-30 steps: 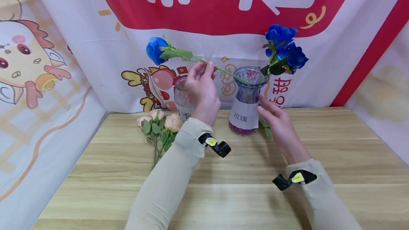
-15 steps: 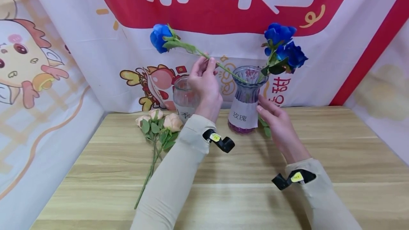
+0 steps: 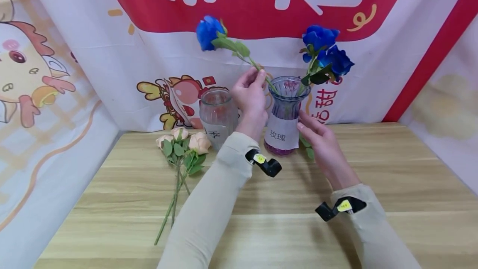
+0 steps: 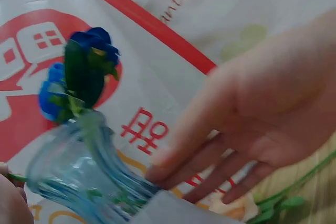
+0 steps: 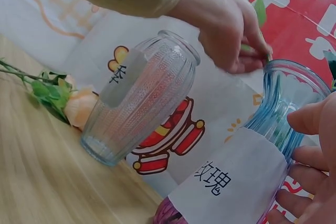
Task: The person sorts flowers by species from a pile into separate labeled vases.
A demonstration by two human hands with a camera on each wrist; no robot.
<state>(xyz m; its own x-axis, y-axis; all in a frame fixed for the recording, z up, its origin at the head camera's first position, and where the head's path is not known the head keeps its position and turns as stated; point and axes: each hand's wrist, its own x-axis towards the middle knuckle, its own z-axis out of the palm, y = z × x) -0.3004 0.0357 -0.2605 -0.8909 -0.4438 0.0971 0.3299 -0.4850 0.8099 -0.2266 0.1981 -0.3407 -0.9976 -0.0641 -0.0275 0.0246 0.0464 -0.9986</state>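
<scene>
My left hand (image 3: 254,99) pinches the green stem of a blue rose (image 3: 210,32). The bloom leans up and to the left, while the stem's lower end is inside the mouth of a blue-purple glass vase (image 3: 289,109). That vase stands upright and bears a white paper label (image 3: 283,134) with writing. Two blue roses (image 4: 92,61) rise from its right side. Against the vase's right wall rests my right hand (image 3: 328,148); in the left wrist view its fingers (image 4: 197,166) are extended, touching the glass near the label.
Left of the blue vase stands a clear ribbed vase (image 5: 147,98), also labelled. Several peach roses (image 3: 199,142) lie on the wooden table (image 3: 280,235) at the left. A peach flower (image 4: 239,205) with leaves lies behind the right hand. A printed cloth (image 3: 93,45) hangs behind.
My left hand has moved right, towards the vase, and the held rose has swung up and right to a steeper slant. My right hand stays at the vase.
</scene>
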